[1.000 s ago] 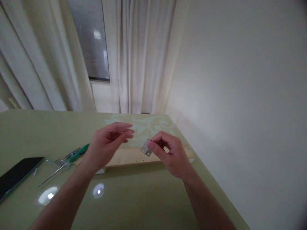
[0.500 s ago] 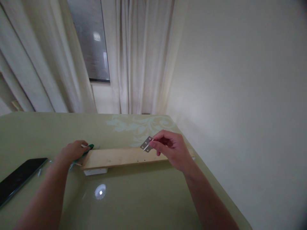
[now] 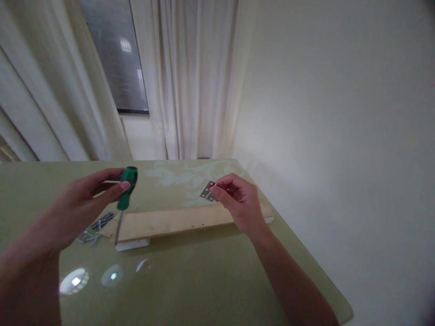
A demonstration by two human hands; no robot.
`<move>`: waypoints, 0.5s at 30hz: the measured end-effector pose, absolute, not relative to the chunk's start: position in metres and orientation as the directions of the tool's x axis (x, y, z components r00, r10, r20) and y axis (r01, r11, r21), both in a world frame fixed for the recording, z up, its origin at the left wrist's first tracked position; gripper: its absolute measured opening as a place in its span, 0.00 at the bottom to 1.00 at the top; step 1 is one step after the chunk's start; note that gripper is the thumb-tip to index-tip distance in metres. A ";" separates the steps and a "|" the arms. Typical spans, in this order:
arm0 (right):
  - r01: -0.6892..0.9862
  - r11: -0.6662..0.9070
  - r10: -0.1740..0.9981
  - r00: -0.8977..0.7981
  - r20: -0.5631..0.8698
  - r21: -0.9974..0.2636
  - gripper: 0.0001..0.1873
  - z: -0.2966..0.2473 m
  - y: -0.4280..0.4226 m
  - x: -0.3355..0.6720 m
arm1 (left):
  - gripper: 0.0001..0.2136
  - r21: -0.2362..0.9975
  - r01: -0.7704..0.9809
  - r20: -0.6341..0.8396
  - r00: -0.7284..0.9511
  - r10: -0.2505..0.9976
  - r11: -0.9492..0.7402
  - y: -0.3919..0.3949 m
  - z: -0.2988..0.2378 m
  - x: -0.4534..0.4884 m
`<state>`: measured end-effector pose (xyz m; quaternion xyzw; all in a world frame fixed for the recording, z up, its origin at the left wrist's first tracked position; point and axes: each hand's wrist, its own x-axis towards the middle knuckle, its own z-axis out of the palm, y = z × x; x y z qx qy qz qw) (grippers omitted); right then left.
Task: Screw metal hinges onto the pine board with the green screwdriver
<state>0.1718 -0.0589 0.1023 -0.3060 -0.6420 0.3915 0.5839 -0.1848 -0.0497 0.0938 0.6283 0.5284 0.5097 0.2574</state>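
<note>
My left hand (image 3: 91, 199) grips the green handle of a screwdriver (image 3: 125, 194), its shaft pointing down in front of the left end of a wooden board (image 3: 163, 224). My right hand (image 3: 238, 199) pinches a small metal hinge (image 3: 207, 192) between thumb and fingers, above the board. Several holes show in the hinge plate. Two small dark holes mark the board near its front edge. The board rests on white blocks (image 3: 132, 245), one showing at its left end and part of another at its right.
Beside the board's left end lies a pile of screws and metal pieces (image 3: 97, 228). All this is on a glossy green table (image 3: 190, 280). A pale wall (image 3: 326, 136) runs along the right edge, with curtains (image 3: 190, 81) behind the table.
My left hand has lifted the green screwdriver from beside the board's left end and stood it upright. My right hand still holds the hinge, slightly higher. The phone has left the view.
</note>
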 end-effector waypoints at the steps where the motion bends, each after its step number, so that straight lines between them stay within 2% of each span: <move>1: -0.089 0.495 0.855 -0.127 0.503 -0.864 0.11 0.100 -0.058 0.169 | 0.21 0.879 0.356 0.337 0.011 0.942 -0.318 -0.064 0.107 -0.164; 4: -0.133 0.472 0.857 -0.162 0.489 -0.872 0.13 0.096 -0.059 0.162 | 0.19 0.905 0.157 0.338 0.300 0.892 -0.396 -0.090 0.126 -0.105; 6: -0.118 0.472 0.851 -0.197 0.486 -0.874 0.13 0.095 -0.062 0.159 | 0.17 0.905 0.059 0.370 0.382 0.847 -0.422 -0.094 0.124 -0.078; 10: -0.019 0.491 0.845 -0.233 0.481 -0.871 0.13 0.097 -0.067 0.161 | 0.15 0.888 -0.024 0.439 0.343 0.830 -0.460 -0.087 0.114 -0.052; 15: 0.053 0.590 0.792 -0.233 0.564 -0.806 0.10 0.096 -0.064 0.162 | 0.13 0.913 -0.093 0.402 0.370 0.838 -0.397 -0.079 0.107 -0.047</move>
